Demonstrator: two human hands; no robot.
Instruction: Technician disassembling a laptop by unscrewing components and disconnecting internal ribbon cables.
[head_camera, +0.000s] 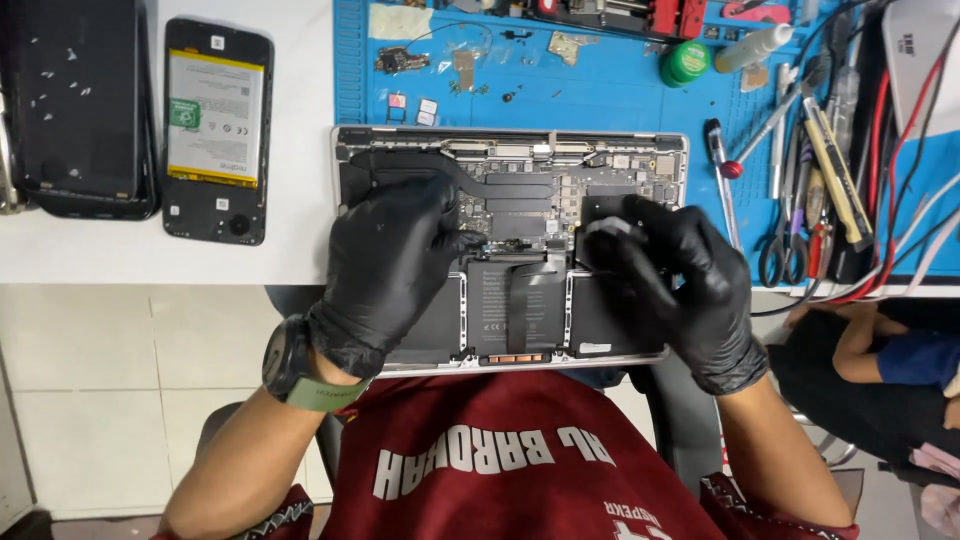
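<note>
laptop (520, 200) lies opened under both gloved hands.

Opened laptop (520, 215), innards up, at table edge

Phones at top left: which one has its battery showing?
The right phone, nearer the open laptop: back cover off, white and yellow battery exposed. The left phone shows only a plain black surface. Neither gloved hand touches them.

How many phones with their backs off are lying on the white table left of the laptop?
2. One phone with a yellow-edged battery showing lies just left of the blue mat; a second dark opened phone lies further left, partly cut off by the frame. Others may be hidden.
</note>
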